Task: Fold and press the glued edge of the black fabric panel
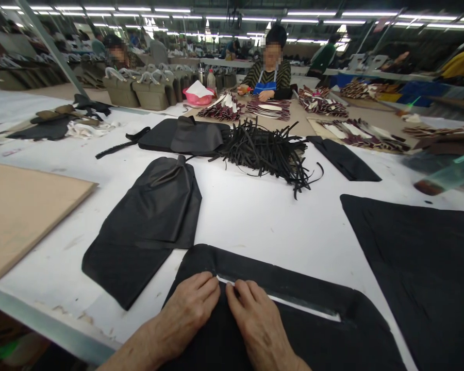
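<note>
At the far left of my view a tan board (31, 216) lies on the white counter (270, 221), its corner pointing inward. Beyond it I see a small heap of dark pieces (54, 128), and farther back, olive bags (150, 94) standing in rows. Next, moving right, a folded black piece (143, 206) rests just beyond the hands on their left side, near the far left corner of the black panel (325, 342).

That panel lies flat at the near edge of my view, directly under both hands and spreading out to the right of them. A narrow white strip (305, 307) runs along it, parallel to its far edge. My left hand (195, 304) has its bent fingertips at the strip's left end; my right hand (257, 319) sits just beside it, fingers curled over the strip, which shows in the small gap between the hands and comes out again to the right. The two hands are near each other but apart, both touching the panel; I cannot tell whether either pinches the material or only presses on it.

Past the hands lies a tangle of black strips (266, 149), with a co-worker (270, 72) seated behind. Farthest right, a large black sheet (421, 278) lies beside the panel.
</note>
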Motion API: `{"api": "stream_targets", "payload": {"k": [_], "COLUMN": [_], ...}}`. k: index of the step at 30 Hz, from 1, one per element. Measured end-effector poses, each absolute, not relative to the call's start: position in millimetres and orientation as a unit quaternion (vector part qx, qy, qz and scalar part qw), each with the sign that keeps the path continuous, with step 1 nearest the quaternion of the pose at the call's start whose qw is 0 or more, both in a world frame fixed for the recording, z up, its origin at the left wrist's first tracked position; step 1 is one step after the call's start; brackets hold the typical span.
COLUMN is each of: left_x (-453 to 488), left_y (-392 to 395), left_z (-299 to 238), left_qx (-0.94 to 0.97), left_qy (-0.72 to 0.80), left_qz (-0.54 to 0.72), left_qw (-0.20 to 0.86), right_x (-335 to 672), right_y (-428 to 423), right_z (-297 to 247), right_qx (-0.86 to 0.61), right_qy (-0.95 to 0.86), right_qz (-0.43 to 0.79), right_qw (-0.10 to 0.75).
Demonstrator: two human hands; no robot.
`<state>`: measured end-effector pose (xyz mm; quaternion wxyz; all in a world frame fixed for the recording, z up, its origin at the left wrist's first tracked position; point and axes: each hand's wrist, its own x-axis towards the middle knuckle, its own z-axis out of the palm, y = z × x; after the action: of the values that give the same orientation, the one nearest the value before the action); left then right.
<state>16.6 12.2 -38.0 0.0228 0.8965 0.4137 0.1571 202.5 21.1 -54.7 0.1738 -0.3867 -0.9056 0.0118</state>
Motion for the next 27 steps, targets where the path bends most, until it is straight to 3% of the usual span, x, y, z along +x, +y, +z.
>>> {"api": "stream_targets", "payload": {"k": [4,18,23,27], "left_x": [6,0,4,10], "left_y": [10,13,11,8], "left_z": [-42,-36,-31,-31], "left_qx": [0.872,0.862,0.850,0.854], "left_qy": [0.449,0.500,0.522,0.520], "left_qz": [0.194,0.083,0.029,-0.003], "left_qw": [-0.008,0.023,0.060,0.022], "right_x": [199,183,184,192], "right_y": [21,22,20,14], "right_z": [-54,-39,-46,-53], "right_qx": [-0.390,-0.418,-0.422,-0.413], "right_qy": [-0.904,-0.902,-0.898,-0.898], "right_qz": [-0.028,-0.052,-0.052,-0.055], "right_qw": [0.172,0.098,0.116,0.141]}}
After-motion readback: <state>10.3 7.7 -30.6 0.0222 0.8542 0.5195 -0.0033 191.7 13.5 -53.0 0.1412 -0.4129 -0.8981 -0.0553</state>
